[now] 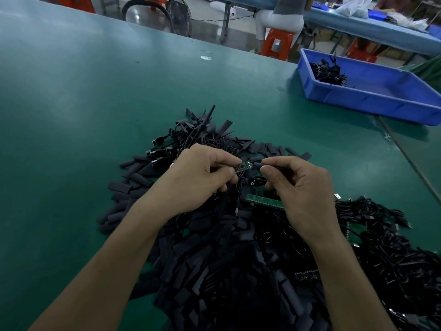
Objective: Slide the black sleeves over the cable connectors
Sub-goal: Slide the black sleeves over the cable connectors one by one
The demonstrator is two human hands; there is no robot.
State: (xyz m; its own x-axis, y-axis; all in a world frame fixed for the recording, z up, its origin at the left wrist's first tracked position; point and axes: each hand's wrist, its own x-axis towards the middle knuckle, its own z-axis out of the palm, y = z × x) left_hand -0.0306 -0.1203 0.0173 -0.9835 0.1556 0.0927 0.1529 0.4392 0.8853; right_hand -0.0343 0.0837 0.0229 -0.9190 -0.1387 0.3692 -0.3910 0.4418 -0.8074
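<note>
My left hand (199,177) pinches a small green circuit-board connector (243,167) on the end of a black cable. My right hand (298,187) pinches a black sleeve (257,166) just right of the board, its mouth almost at the board's tip. Both hands hover over a big heap of flat black sleeves (214,259) on the green table (83,103). A bundle of black cables with USB plugs (160,152) lies behind my left hand.
A blue bin (372,101) holding several black cables stands at the back right. More coiled black cables (393,247) pile up at the right. A strip of green boards (263,201) lies under my right hand. A person sits on an orange stool (276,44) beyond the table.
</note>
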